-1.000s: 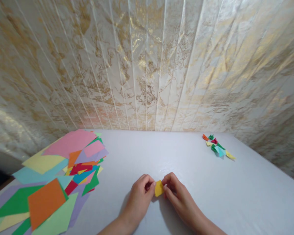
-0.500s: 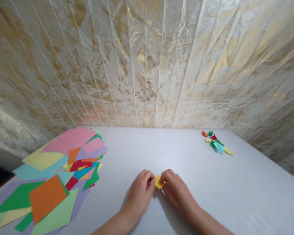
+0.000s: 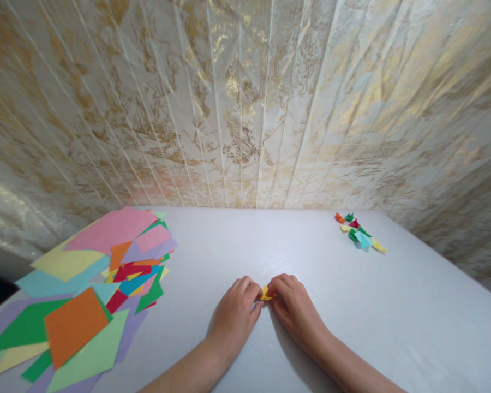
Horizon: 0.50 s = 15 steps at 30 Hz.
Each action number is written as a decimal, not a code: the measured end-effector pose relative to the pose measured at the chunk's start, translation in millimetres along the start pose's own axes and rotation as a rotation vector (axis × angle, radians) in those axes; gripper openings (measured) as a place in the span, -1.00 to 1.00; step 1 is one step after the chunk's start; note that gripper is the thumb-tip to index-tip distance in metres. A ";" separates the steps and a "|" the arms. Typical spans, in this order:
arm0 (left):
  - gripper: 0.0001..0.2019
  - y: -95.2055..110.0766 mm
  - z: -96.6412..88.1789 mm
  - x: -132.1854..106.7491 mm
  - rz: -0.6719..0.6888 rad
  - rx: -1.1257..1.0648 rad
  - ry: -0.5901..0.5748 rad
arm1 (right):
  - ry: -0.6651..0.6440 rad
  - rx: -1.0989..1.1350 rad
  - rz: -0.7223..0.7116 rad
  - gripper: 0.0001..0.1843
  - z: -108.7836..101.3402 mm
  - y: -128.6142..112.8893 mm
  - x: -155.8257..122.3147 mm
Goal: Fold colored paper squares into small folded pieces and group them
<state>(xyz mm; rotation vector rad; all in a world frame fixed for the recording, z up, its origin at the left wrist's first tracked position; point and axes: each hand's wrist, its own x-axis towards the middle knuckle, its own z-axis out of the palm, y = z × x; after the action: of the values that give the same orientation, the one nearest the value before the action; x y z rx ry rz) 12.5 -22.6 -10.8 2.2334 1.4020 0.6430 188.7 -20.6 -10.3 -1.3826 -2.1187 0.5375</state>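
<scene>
A small folded piece of yellow paper (image 3: 265,294) is between my two hands, just above or on the white table (image 3: 229,245). My left hand (image 3: 238,308) pinches its left side with thumb and fingers. On the other side, my right hand (image 3: 293,305) grips the right edge, fingers bent over it. The fingertips hide part of the paper, so its full folded shape does not show.
Loose sheets of coloured paper (image 3: 77,327) cover the table's left side in an overlapping heap. Several small folded paper pieces (image 3: 362,239) lie at the back right. Behind the table hangs a gold-patterned curtain (image 3: 245,109).
My left hand has moved in and now pinches the yellow paper's left side. The paper looks flatter, with a point sticking up. The view has shifted slightly.
</scene>
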 end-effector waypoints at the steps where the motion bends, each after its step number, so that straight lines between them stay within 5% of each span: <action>1: -0.88 -0.2 -0.3 0.5 -0.002 -0.001 0.004 | -0.004 0.001 0.003 -0.75 -0.8 -0.1 -0.2; 15: -0.86 1.4 -0.1 5.3 -0.081 -0.011 0.061 | -0.015 -0.116 0.093 -0.82 -7.7 2.1 8.0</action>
<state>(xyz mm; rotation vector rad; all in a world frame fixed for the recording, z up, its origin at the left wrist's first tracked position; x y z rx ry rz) 15.5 -18.4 -9.1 2.1529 1.5067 0.6950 192.6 -12.1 -3.8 -1.5527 -2.1354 0.4688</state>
